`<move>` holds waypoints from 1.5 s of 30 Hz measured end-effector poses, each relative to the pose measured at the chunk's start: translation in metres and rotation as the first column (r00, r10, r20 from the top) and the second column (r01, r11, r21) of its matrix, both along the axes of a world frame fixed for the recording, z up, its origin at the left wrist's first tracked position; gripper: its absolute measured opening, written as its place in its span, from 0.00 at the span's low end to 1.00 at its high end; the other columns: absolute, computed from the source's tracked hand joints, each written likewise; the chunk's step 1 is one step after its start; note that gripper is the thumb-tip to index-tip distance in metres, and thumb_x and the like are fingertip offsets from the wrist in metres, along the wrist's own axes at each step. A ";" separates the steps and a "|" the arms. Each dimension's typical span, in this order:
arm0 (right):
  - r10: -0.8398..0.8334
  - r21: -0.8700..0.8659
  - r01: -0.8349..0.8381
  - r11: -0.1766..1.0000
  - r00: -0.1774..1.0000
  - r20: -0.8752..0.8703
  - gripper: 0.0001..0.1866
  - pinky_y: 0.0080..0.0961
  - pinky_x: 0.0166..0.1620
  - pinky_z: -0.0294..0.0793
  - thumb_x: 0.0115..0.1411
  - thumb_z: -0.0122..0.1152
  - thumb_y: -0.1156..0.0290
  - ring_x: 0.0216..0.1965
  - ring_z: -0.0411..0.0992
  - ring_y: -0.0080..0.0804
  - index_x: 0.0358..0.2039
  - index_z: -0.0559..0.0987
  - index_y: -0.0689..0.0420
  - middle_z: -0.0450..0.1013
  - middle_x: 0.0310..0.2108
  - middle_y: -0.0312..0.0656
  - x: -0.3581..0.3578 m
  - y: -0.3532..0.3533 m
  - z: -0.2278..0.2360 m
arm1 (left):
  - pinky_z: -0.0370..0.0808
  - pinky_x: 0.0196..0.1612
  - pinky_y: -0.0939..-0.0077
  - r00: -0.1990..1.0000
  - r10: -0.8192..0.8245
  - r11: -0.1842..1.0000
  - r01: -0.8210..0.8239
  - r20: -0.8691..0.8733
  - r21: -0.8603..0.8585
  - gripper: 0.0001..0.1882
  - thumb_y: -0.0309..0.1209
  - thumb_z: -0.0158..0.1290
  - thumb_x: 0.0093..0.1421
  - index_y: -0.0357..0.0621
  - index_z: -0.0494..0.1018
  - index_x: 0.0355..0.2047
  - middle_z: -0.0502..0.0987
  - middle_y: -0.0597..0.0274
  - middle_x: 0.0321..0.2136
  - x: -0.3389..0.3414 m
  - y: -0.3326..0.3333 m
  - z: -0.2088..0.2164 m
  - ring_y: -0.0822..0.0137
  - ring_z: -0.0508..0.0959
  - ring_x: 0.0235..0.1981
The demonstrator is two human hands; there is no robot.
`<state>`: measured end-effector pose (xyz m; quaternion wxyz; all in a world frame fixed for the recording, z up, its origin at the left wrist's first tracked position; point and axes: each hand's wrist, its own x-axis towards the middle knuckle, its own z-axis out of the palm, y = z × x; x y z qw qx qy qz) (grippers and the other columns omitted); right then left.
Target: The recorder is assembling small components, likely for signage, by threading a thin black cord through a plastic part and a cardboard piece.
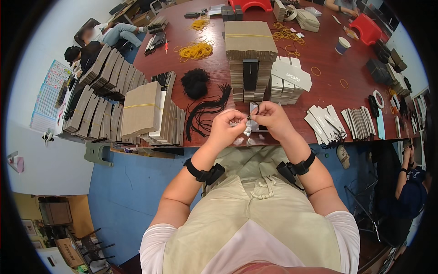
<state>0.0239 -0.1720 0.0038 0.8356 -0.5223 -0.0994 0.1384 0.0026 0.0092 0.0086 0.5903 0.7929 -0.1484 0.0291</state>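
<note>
My left hand (226,130) and my right hand (273,121) meet at the table's near edge, both with fingers pinched. Between the fingertips runs a thin black cord (258,108), looped above my right fingers. A small dark and golden bit shows where the fingertips meet; its kind is too small to tell. Just under the hands lie small whitish scraps. To the left of my left hand is a bunch of loose black cords (210,109), with a fluffy black ball of cord (195,83) behind it. Beyond the hands a small black box (250,74) leans against stacked cardboard.
A tall stack of brown cards (251,39) with yellow bands stands ahead. White tags (325,122) with black cords lie at right, beside banded tags (358,123). More banded stacks (141,109) crowd the left. Yellow rubber bands (195,50) and a paper cup (342,45) sit farther back.
</note>
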 end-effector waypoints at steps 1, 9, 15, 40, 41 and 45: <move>-0.001 -0.001 0.001 1.000 1.000 0.001 0.07 0.16 0.28 0.67 0.50 0.60 0.80 0.27 0.69 0.19 0.20 0.71 0.58 0.74 0.27 0.36 0.000 0.000 -0.003 | 0.67 0.33 0.84 0.999 0.006 1.000 -0.007 0.040 0.018 0.03 0.22 0.55 0.49 0.36 0.75 0.26 0.73 0.66 0.28 0.000 -0.001 0.000 0.77 0.71 0.29; -0.197 -0.311 0.566 0.764 0.663 0.723 0.06 0.20 0.28 0.67 0.43 0.62 0.81 0.27 0.70 0.28 0.21 0.72 0.61 0.73 0.24 0.39 -0.010 0.015 0.000 | 0.66 0.33 0.84 0.997 -0.033 0.979 0.017 -0.075 -0.202 0.04 0.25 0.53 0.54 0.38 0.72 0.30 0.71 0.69 0.27 -0.001 -0.002 -0.009 0.78 0.69 0.28; -0.185 -0.301 0.436 0.848 0.776 0.603 0.06 0.20 0.30 0.68 0.44 0.62 0.81 0.27 0.70 0.27 0.21 0.72 0.61 0.73 0.25 0.38 -0.010 0.012 0.001 | 0.64 0.36 0.86 0.916 -0.246 0.828 0.028 -0.318 -0.560 0.07 0.31 0.49 0.62 0.41 0.69 0.36 0.69 0.72 0.28 0.004 0.000 -0.006 0.80 0.67 0.30; 0.241 -0.078 -0.271 0.959 0.931 -0.275 0.13 0.14 0.18 0.58 0.56 0.57 0.73 0.16 0.62 0.19 0.42 0.69 0.60 0.69 0.23 0.37 -0.002 -0.007 0.017 | 0.58 0.26 0.90 0.918 -0.209 0.905 0.051 -0.337 -0.422 0.06 0.32 0.48 0.63 0.42 0.69 0.34 0.68 0.77 0.25 0.004 0.005 0.001 0.86 0.61 0.24; 0.242 -0.077 -0.272 0.959 0.930 -0.275 0.13 0.14 0.18 0.58 0.56 0.57 0.73 0.16 0.62 0.19 0.42 0.69 0.60 0.69 0.23 0.37 -0.001 -0.007 0.013 | 0.58 0.26 0.90 0.918 -0.207 0.905 0.049 -0.338 -0.422 0.06 0.32 0.48 0.63 0.42 0.69 0.34 0.68 0.77 0.25 0.003 0.005 0.002 0.86 0.61 0.24; 0.163 -0.213 -0.182 0.960 0.981 -0.106 0.05 0.13 0.18 0.54 0.55 0.59 0.74 0.16 0.58 0.12 0.32 0.74 0.61 0.65 0.18 0.28 -0.006 -0.004 0.016 | 0.58 0.26 0.91 0.907 -0.210 0.918 0.054 -0.366 -0.392 0.06 0.31 0.49 0.62 0.41 0.70 0.34 0.68 0.77 0.25 0.001 0.005 0.001 0.86 0.61 0.23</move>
